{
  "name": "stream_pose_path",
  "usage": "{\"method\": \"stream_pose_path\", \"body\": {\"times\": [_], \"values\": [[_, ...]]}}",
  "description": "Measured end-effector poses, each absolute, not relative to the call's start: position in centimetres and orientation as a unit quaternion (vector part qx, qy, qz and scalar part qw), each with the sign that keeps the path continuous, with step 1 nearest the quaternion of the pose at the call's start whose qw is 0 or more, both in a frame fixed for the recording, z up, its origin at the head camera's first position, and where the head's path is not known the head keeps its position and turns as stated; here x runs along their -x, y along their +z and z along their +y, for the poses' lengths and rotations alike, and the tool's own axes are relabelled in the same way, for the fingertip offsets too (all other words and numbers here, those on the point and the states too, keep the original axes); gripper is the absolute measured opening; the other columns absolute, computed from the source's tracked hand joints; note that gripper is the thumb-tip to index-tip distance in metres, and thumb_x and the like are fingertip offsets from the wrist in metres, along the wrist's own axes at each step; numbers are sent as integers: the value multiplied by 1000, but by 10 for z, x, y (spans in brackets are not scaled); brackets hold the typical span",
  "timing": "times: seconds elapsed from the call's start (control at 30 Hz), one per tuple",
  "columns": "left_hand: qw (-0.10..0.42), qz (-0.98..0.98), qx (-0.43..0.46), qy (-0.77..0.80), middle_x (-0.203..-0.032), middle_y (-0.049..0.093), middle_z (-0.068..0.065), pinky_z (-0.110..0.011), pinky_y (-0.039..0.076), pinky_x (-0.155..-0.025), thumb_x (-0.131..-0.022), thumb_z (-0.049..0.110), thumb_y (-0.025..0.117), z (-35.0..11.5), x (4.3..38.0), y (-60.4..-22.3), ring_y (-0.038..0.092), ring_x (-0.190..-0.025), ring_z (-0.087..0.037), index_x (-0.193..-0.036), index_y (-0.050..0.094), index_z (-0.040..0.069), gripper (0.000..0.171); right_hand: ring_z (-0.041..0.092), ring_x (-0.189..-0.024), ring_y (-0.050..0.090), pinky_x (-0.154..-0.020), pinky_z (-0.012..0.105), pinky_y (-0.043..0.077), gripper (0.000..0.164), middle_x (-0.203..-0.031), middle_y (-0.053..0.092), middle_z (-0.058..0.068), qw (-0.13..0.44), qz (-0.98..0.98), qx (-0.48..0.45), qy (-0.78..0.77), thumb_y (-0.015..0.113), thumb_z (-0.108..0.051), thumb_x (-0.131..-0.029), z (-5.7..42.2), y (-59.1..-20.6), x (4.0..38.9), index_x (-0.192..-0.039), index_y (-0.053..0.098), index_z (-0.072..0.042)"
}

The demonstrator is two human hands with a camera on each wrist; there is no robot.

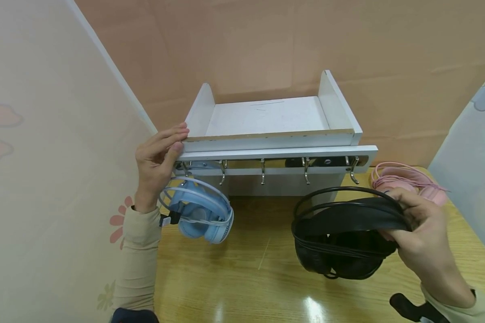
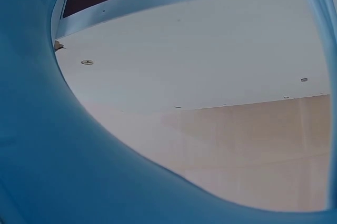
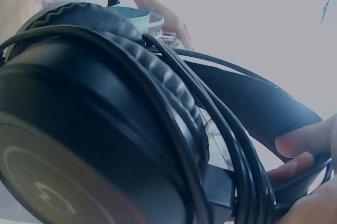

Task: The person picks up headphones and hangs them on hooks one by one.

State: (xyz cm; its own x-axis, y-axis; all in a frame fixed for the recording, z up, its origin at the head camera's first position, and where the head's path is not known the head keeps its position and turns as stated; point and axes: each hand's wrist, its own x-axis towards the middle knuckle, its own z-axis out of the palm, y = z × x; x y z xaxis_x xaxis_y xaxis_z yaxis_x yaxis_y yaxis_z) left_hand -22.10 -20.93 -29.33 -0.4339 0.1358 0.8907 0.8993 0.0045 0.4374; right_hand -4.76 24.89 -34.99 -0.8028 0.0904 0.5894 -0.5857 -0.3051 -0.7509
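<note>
A white shelf point(image 1: 266, 146) with a row of metal hooks point(image 1: 262, 171) stands against the back. At its left end, my left hand point(image 1: 155, 159) grips the corner, fingers above and thumb in front. Light blue headphones point(image 1: 202, 208) hang from the leftmost hook, just below that hand; their blue surface point(image 2: 79, 155) fills much of the left wrist view. On the right, my right hand point(image 1: 424, 229) holds black over-ear headphones point(image 1: 347, 220) by the headband, in front of and below the right hooks. Black cable loops point(image 3: 221, 124) wrap around the headphones.
Pink headphones point(image 1: 404, 181) with a coiled cable lie on the wooden table point(image 1: 246, 278) at the back right, behind my right hand. Patterned panels point(image 1: 64, 157) stand on both sides, and a brown backdrop point(image 1: 266, 45) rises behind the shelf.
</note>
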Motion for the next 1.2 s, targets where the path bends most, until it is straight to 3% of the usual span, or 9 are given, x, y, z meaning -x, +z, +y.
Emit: {"method": "stream_pose_path", "body": {"times": [0.13,0.3,0.47,0.7,1.2], "values": [[335,-629,412,-568,-118,80,-15,-39,57,-112,-100,9,75,-209,221,-293,71,-127,-34,-109,75,-17,28,14,-60,55,-47,26,35,38,-75,66,4,227,-591,-212,744,45,41,-73,245,-344,48,-92,64,14],[334,-629,411,-569,-119,80,-14,-39,57,-112,-100,10,76,-209,221,-293,71,-127,-33,-109,75,-17,28,12,-73,67,-65,17,54,39,-90,73,8,228,-594,-217,740,47,42,-71,241,-342,48,-94,64,16],[331,-631,412,-568,-119,80,-14,-39,56,-113,-100,11,76,-208,220,-293,71,-127,-33,-110,76,-17,29,11,-76,70,-69,17,57,42,-91,75,8,226,-580,-226,749,46,43,-71,237,-343,47,-95,65,15],[325,-635,412,-567,-120,79,-14,-39,56,-113,-100,9,75,-208,219,-293,71,-128,-33,-110,75,-17,27,9,-76,69,-69,16,57,39,-88,75,4,215,-623,-180,731,56,39,-76,229,-342,45,-97,68,9],[323,-630,411,-575,-120,80,-13,-36,58,-111,-100,11,76,-208,217,-293,70,-128,-33,-109,75,-17,29,10,-77,73,-70,17,60,39,-88,78,7,181,-614,-208,739,59,38,-76,212,-343,51,-100,68,7]]}}
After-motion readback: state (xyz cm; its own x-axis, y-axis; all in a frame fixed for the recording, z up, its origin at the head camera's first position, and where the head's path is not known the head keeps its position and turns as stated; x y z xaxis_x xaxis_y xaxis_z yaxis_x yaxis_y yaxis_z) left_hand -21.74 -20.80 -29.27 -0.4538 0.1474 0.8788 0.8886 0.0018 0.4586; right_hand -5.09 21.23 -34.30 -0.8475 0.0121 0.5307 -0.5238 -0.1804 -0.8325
